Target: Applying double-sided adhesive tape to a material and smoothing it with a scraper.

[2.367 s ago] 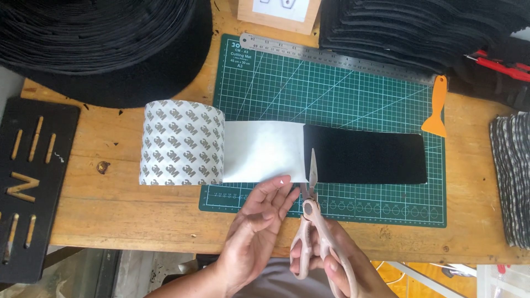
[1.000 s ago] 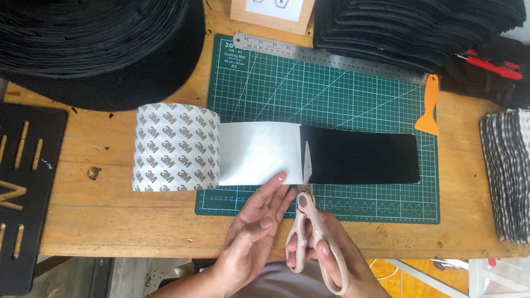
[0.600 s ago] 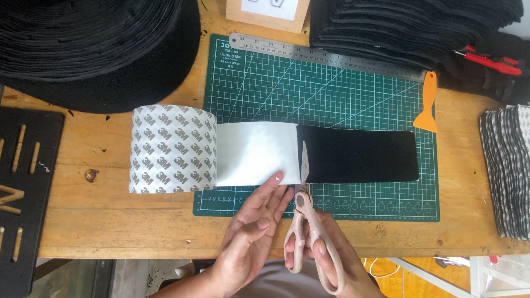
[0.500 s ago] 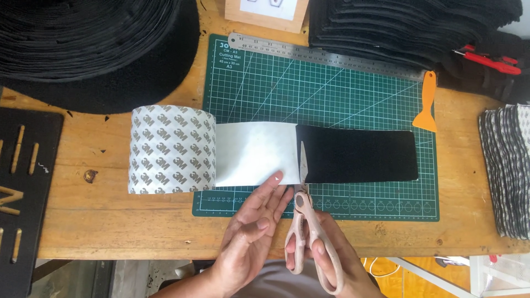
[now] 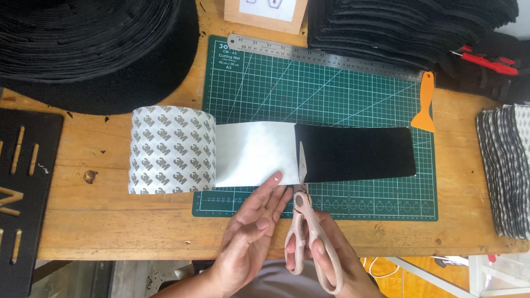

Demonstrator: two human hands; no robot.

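Adhesive sheet [image 5: 255, 152], white and glossy, is lying unrolled across the green cutting mat [image 5: 331, 88], running from the patterned tape roll [image 5: 172, 150] on its left to the black felt strip [image 5: 356, 152] that is stuck over its right part. The right hand [image 5: 326, 259] is working the pale-handled scissors [image 5: 305, 221], fingers threaded through both loops and closed around them, while the blades are standing upright at the seam where white meets black. The left hand [image 5: 255, 232] is lying flat with fingers extended and held close together, fingertips pressing the sheet's near edge just beside the blades. To cut well, it seems best to be keeping the blades tight against the felt's left edge, so that no white margin is showing, and running them square to the mat's grid lines. Pinning the sheet close to the cut is probably helping, since a loose liner tends to be buckling or dragging the blades off line. Long, even strokes rather than short snips should be leaving a cleaner edge. A steel ruler [image 5: 326, 56] and an orange scraper [image 5: 425, 102] are resting at the mat's far side, well apart from both hands.
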